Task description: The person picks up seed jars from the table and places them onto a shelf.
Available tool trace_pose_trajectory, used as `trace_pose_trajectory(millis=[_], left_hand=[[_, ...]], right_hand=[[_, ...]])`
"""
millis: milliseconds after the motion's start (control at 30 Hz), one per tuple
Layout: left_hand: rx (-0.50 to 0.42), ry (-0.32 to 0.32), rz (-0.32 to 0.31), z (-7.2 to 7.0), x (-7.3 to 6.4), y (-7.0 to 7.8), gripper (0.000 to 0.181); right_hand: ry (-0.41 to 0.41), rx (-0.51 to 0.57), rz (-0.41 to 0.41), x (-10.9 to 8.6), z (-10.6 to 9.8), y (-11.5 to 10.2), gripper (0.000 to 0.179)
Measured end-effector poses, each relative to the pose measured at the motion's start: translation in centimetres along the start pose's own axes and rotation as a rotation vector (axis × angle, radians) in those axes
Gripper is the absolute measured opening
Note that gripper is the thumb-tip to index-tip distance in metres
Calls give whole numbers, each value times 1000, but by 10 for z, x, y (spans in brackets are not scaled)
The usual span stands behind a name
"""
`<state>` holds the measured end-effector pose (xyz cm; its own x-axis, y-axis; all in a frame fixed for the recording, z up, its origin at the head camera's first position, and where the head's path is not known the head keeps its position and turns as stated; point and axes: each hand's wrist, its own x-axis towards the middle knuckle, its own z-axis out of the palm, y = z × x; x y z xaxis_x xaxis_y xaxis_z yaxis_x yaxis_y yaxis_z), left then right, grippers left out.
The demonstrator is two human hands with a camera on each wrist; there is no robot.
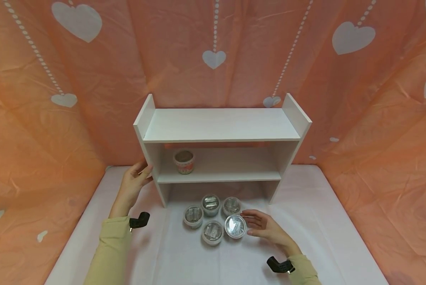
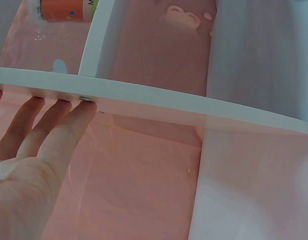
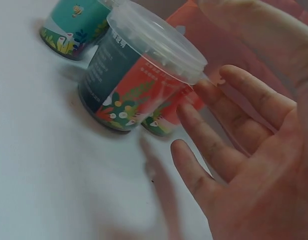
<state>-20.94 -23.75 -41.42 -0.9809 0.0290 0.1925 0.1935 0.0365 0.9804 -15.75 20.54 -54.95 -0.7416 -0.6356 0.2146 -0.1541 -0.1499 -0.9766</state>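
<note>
My left hand [image 1: 136, 183] rests against the outer left side of the white shelf unit [image 1: 220, 177]. In the left wrist view its fingertips touch the side panel [image 2: 154, 97]. My right hand [image 1: 268, 229] is beside the nearest right tub [image 1: 235, 227], fingers spread apart and thumb lifted, holding nothing. The right wrist view shows that tub [image 3: 139, 75] upright, with a clear lid and a printed red and dark label. Several lidded tubs, among them one at the left [image 1: 193, 216], stand grouped in front of the shelf. Another tub [image 1: 184, 161] is on the middle shelf, at its left.
A teal-labelled tub [image 3: 76, 27] shows behind in the right wrist view. The shelf's top board [image 1: 220, 124] has raised side panels. A white cloth [image 1: 327, 237] covers the table. Orange curtains with hearts [image 1: 184, 47] hang behind and at both sides.
</note>
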Motion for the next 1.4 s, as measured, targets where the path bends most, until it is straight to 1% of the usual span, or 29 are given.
trace_pose_trajectory(millis=[233, 533, 867, 1100, 1400], left_hand=[[3, 5, -10, 0, 0, 1, 57], [2, -7, -6, 0, 0, 1, 57], [10, -6, -7, 0, -1, 2, 57], [19, -6, -8, -1, 0, 1, 57], [11, -5, 4, -1, 0, 0, 57]], right_hand=[[7, 5, -1, 2, 3, 4, 60], [0, 24, 33, 3, 7, 10, 63], [-2, -21, 32, 5, 10, 10, 66], [16, -68, 58, 5, 13, 10, 69], [25, -79, 32, 6, 14, 15, 69]])
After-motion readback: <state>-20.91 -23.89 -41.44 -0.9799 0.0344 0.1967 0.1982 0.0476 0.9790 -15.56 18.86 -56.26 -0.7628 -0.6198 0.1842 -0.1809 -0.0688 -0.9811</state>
